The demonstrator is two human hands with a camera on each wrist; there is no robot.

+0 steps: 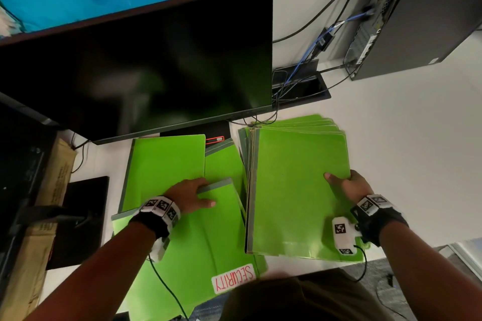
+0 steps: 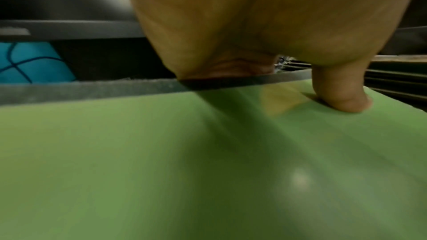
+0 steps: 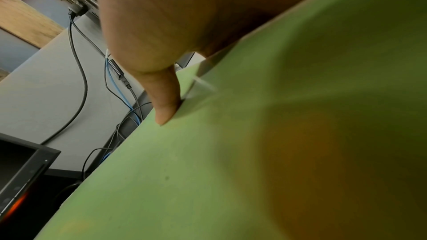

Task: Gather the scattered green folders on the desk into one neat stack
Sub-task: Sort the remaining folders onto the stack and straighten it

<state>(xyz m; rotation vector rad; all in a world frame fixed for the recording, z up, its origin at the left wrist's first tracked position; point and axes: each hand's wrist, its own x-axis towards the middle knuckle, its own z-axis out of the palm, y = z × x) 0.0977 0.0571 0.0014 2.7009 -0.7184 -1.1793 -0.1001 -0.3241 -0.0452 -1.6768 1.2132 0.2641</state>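
Note:
A pile of green folders [image 1: 294, 190] lies on the right of the white desk, its far edges fanned out. My right hand [image 1: 345, 184] grips the right edge of the pile's top folder [image 3: 208, 171], thumb [image 3: 165, 101] on top and fingers hidden beneath. My left hand [image 1: 194, 194] grips the far grey-spined edge of a loose green folder [image 1: 208, 232], with the thumb [image 2: 342, 96] pressed on its cover [image 2: 161, 161]. Other loose folders lie below the monitor [image 1: 167, 164] [image 1: 225, 161]. One with a "SECURITY" label [image 1: 232, 277] hangs over the front edge.
A large dark monitor [image 1: 135, 65] stands just behind the folders. A computer tower [image 1: 417, 15] and cables [image 1: 300, 81] fill the back right. A cardboard box [image 1: 52, 177] and a black pad [image 1: 83, 216] sit at the left. Bare desk [image 1: 412, 159] lies right of the pile.

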